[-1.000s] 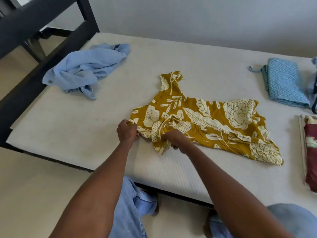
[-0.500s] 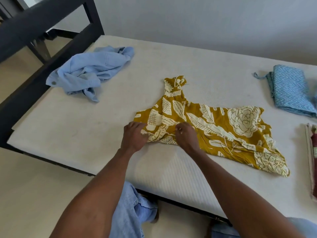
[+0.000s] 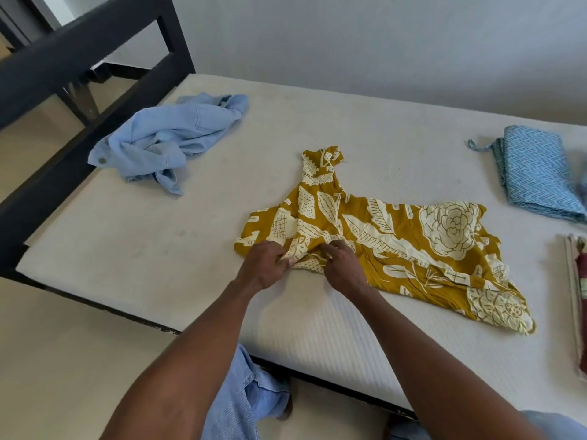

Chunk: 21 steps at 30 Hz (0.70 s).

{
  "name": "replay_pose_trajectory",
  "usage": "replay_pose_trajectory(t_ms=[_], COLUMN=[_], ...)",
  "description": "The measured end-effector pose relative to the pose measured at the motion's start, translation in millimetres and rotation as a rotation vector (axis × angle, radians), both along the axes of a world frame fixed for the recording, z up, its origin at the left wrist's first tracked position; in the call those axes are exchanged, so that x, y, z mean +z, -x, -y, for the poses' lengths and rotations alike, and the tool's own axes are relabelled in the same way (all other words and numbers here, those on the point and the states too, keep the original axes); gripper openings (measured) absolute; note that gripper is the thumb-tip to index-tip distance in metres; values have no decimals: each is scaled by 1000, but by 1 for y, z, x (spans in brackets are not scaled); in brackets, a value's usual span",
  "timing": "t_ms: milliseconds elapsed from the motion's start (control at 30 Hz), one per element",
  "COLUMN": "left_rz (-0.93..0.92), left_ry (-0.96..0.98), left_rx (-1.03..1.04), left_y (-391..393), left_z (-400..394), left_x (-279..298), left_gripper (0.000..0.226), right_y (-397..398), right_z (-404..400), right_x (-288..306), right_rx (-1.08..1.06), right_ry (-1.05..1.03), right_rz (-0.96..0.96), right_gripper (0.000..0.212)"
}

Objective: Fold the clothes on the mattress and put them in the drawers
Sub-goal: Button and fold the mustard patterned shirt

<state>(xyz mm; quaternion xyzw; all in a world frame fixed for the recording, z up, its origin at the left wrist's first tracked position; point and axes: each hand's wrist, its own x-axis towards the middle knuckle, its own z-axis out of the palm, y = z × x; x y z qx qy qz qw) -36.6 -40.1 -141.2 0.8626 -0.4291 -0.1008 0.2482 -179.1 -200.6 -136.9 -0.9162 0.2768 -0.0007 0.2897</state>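
Note:
A mustard-yellow garment (image 3: 394, 236) with a cream flower and leaf print lies spread on the white mattress (image 3: 158, 249), one strap pointing toward the wall. My left hand (image 3: 262, 265) and my right hand (image 3: 341, 266) sit close together at its near left edge, both pinching a bunched fold of the fabric. A crumpled light-blue shirt (image 3: 168, 138) lies at the mattress's far left. No drawers are in view.
A folded blue zigzag-patterned cloth (image 3: 536, 173) lies at the far right, and a folded maroon and cream piece (image 3: 576, 296) lies at the right edge. The dark bed frame (image 3: 79, 58) rises at the left. Pale floor lies along the near side.
Both hands have moved closer together on the garment's near left edge, gathering the fabric into a fold between them. The left corner now lies flatter on the mattress.

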Motion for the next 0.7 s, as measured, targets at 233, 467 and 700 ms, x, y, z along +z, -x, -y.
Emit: replay_pose_trajectory(t_ms=[233,467,700], left_rz=[34,297,75], left_ry=[-13,206,224], left_rx=[370,-241,-322], left_y=[5,2,-36], left_z=[28,82,107], left_x=[8,6,-30], left_gripper=[19,23,13], right_y=[-25,-88,-170], right_z=[28,108,139], right_x=[17,33,30], right_rx=[-208,-416,-387], right_ry=[-221,-256,-56], right_rz=[-99,42,128], right_gripper=[29,17,20])
